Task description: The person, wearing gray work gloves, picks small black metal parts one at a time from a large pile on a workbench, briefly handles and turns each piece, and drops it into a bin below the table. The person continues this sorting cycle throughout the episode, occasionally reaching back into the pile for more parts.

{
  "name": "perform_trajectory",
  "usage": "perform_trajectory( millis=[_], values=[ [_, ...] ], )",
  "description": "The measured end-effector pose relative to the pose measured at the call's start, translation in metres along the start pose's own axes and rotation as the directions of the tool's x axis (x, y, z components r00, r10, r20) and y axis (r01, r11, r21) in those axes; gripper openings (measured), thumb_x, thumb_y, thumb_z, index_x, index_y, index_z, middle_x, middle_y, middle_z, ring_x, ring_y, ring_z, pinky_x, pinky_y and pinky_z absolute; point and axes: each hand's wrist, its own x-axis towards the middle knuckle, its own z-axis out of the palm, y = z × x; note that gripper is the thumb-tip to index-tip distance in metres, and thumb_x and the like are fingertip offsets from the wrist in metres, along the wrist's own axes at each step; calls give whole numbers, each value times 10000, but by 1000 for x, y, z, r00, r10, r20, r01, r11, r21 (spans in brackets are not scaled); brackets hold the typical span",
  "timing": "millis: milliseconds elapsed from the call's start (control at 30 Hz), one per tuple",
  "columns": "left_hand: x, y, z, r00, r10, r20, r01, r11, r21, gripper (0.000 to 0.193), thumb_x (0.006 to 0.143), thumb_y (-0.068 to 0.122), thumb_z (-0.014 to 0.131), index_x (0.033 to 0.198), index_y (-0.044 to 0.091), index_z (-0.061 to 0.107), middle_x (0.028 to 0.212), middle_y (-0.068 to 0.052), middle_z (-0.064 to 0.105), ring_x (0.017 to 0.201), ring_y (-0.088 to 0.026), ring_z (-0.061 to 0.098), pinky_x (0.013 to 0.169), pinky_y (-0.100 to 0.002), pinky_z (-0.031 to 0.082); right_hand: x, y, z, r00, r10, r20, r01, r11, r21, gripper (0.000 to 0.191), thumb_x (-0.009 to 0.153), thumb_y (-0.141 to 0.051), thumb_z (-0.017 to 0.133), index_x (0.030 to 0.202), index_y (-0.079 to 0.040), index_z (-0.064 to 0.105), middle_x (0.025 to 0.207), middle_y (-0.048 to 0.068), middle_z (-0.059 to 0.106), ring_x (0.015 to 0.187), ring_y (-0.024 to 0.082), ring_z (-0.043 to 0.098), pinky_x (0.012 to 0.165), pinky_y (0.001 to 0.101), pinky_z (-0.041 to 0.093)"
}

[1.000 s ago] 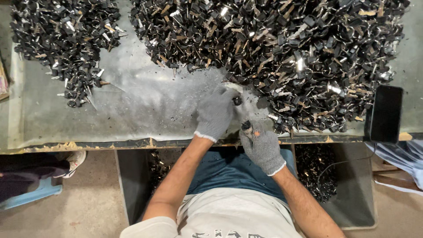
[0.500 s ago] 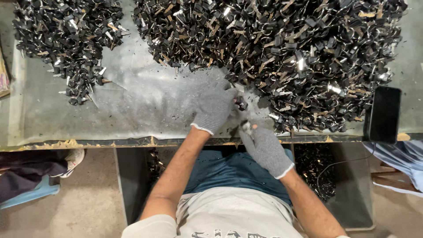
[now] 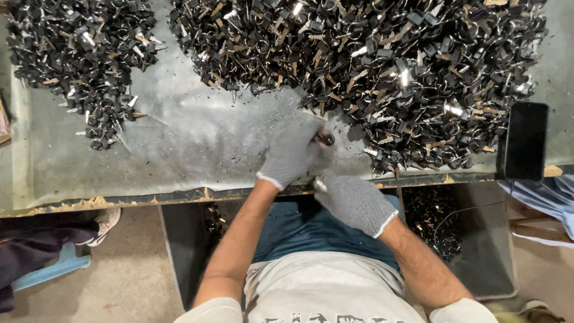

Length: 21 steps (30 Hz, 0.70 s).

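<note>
Both my hands wear grey knit gloves and work at the front edge of a metal table (image 3: 179,155). My left hand (image 3: 292,151) lies on the table top, its fingers closed on a small dark ringed part (image 3: 326,139) at the near rim of a big heap of black and metal parts (image 3: 382,66). Just below it, over the table edge, my right hand (image 3: 354,202) is curled, with a small shiny metal piece (image 3: 320,184) pinched at its fingertips. The two hands almost touch.
A smaller heap of the same black parts (image 3: 84,54) lies at the far left. A black phone (image 3: 525,140) rests at the table's right edge. Under the table stands a grey bin with more parts (image 3: 436,227). Another person's shoe (image 3: 103,222) shows at the lower left.
Both hands stay in nearly the same spot at the table edge. Only the fingers shift a little around the small part between them.
</note>
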Motion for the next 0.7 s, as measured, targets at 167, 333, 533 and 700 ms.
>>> perform_trajectory(
  millis=[167, 333, 533, 700],
  values=[
    [-32, 10, -12, 986, -135, 93, 154, 958, -242, 289, 869, 221, 733, 1148, 145, 733, 930, -75, 735, 863, -263, 703, 786, -419, 546, 6, 4, 3, 995, -100, 7, 95, 918, -384, 293, 1051, -276, 547, 975, -36, 697, 779, 170, 711, 720, 347, 714, 635, 476, 576],
    [-43, 2, -10, 974, -223, -32, 223, 975, -4, 368, 807, 184, 745, 1165, 103, 718, 885, -112, 705, 857, -332, 686, 763, -464, 530, 12, 10, 7, 859, -231, -458, 151, 967, -204, 259, 961, -222, 593, 970, 16, 696, 751, 204, 692, 648, 356, 691, 557, 463, 564],
    [-50, -7, -2, 991, -100, -85, 99, 995, -18, 221, 809, 130, 719, 1026, 87, 708, 917, -116, 701, 894, -338, 688, 791, -471, 529, 25, 5, 3, 976, -26, -217, -25, 973, -230, 347, 1033, -303, 559, 1097, 30, 636, 850, 226, 696, 634, 326, 708, 569, 446, 568],
    [-52, -10, 6, 996, -69, -59, 70, 997, 18, 154, 847, 102, 707, 1000, 91, 692, 936, -110, 703, 925, -339, 692, 833, -469, 535, 27, -25, 0, 936, -32, -351, -190, 792, -580, 278, 959, -254, 575, 1157, -60, 588, 818, 110, 722, 681, 298, 733, 693, 501, 582]
  ],
)
